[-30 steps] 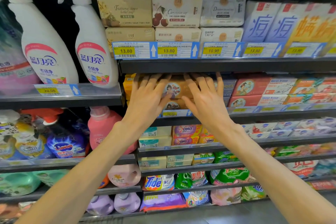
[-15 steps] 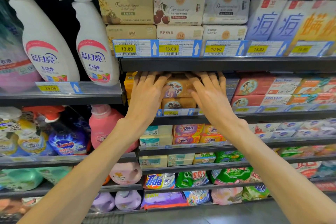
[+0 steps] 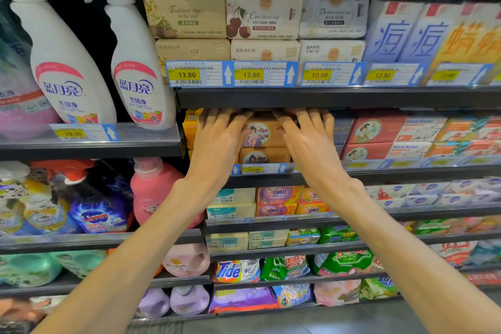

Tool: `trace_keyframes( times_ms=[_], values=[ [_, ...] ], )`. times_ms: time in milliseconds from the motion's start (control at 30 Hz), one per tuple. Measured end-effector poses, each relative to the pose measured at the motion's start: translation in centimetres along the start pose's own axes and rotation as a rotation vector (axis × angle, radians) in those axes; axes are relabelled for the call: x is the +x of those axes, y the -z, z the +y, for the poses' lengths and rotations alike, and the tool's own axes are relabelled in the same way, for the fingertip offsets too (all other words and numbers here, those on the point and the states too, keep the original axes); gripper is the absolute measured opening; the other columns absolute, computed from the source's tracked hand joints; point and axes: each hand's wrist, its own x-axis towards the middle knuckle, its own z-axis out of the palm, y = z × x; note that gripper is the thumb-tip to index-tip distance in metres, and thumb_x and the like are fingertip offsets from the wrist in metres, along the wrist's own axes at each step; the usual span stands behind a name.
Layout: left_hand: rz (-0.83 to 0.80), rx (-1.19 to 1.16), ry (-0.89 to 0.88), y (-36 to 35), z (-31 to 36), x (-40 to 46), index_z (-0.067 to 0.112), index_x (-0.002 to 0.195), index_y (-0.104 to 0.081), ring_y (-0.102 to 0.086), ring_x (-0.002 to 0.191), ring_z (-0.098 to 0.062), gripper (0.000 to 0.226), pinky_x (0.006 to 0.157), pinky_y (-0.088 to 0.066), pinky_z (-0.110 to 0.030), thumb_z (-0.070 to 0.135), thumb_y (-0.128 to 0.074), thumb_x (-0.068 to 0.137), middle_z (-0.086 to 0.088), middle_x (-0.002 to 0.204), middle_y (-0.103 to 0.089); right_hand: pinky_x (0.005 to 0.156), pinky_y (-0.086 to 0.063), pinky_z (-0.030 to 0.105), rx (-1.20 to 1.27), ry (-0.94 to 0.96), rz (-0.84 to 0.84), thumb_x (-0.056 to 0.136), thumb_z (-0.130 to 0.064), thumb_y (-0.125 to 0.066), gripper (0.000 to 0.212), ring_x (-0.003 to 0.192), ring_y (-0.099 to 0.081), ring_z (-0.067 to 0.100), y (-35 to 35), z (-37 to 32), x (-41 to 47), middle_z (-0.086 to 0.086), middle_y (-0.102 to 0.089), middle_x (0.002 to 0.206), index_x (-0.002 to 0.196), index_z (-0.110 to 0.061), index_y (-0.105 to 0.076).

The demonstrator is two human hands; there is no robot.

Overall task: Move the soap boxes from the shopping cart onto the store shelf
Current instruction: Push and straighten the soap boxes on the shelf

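Two tan soap boxes with a lady's picture sit stacked on the store shelf (image 3: pixel 406 171): the upper soap box (image 3: pixel 262 131) and the lower soap box (image 3: pixel 264 155). My left hand (image 3: pixel 217 144) lies flat against the stack's left side, fingers straight and reaching under the shelf above. My right hand (image 3: pixel 309 144) presses the right side the same way. My fingertips are hidden in the shadow under the upper shelf. More boxes behind my hands are covered. The shopping cart is out of view.
Yellow boxes (image 3: pixel 191 127) stand left of the stack, red and white soap boxes (image 3: pixel 379 133) to the right. The upper shelf edge (image 3: pixel 325 97) hangs close above my fingers. White spray bottles (image 3: pixel 135 68) stand at the left; detergent fills the lower shelves.
Both hands have slid a little deeper into the shelf, fingers further under the upper shelf. The tan boxes stay between them.
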Motion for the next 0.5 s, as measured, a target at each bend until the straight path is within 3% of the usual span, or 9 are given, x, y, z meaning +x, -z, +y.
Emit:
trace_keyframes(
  times_ms=[333,500],
  values=[
    [0.029,-0.008,-0.022,0.0,-0.1,-0.3,0.016,0.128,-0.061,-0.050,0.124,-0.036,0.032,0.111,-0.034,-0.050,0.032,-0.055,0.101,-0.013,0.124,-0.062,0.107,-0.033,0.054,0.034,-0.024,-0.027,0.097,-0.022,-0.060,0.034,0.120,-0.051,0.034,0.3,0.2,-0.2,0.013,-0.059,0.128,0.130,-0.015,-0.057],
    [0.056,-0.012,-0.102,0.4,0.2,-1.1,0.019,0.140,-0.053,-0.046,0.130,-0.031,0.043,0.118,-0.027,-0.050,0.033,-0.058,0.100,-0.008,0.137,-0.054,0.117,-0.026,0.052,0.105,-0.043,-0.066,0.097,-0.033,-0.056,0.052,0.130,-0.048,0.030,1.6,1.3,-1.9,0.010,-0.053,0.137,0.145,-0.014,-0.045]
  ],
)
